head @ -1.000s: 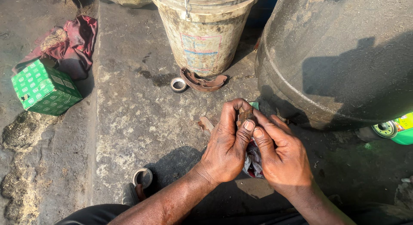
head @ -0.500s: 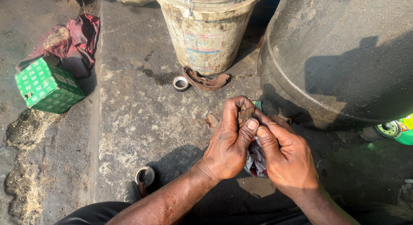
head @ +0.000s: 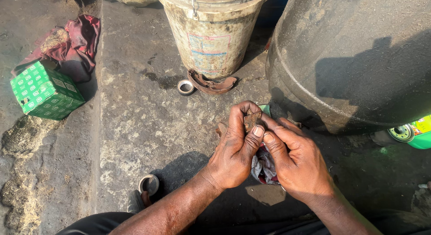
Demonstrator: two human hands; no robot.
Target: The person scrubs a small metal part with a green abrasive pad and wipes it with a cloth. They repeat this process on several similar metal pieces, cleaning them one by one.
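Outdoors, stained concrete ground (head: pixel 148 127), dirty bucket (head: pixel 211 33)

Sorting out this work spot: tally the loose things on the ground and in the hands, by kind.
Buckets: 1
Drums: 1
Green boxes: 1
Rags: 2, red and one under the hands
Metal rings: 2
Rusty curved pieces: 1
Small rusty parts in hands: 1
Green cans: 1
Total: 10
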